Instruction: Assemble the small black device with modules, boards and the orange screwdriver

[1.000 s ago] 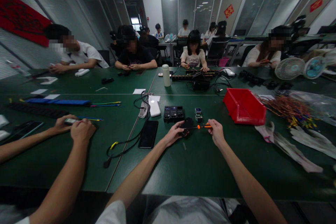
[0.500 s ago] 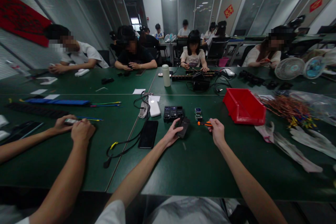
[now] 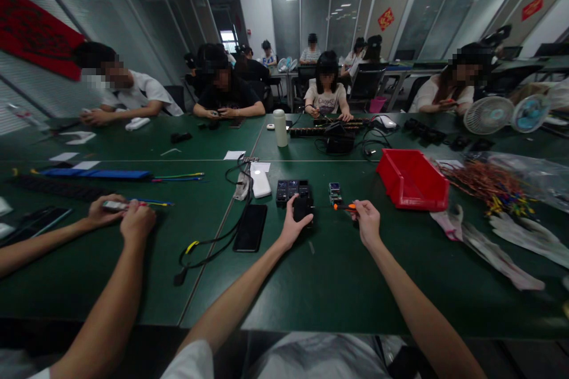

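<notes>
Between the thumb and fingers of my left hand (image 3: 293, 227) is a small black box-shaped device (image 3: 303, 208); its exact kind I cannot make out. My right hand (image 3: 367, 220) grips the orange-and-black handle of a screwdriver (image 3: 345, 207), whose thin shaft points left toward the black device, apparently short of it. Just behind the left hand stands a group of black boxes (image 3: 293, 188). Small circuit boards (image 3: 335, 192) lie beyond the screwdriver.
A red bin (image 3: 415, 180) stands to the right, near copper wires (image 3: 482, 180) and white gloves (image 3: 493, 249). Left of my hand lie a phone (image 3: 250, 228), a black cable (image 3: 207, 250) and a white device (image 3: 260, 181). A co-worker's hands (image 3: 128, 213) work at the left.
My left hand has turned the black device more upright, with its thumb now lower along the near side. The screwdriver's shaft now shows, pointing at the device.
</notes>
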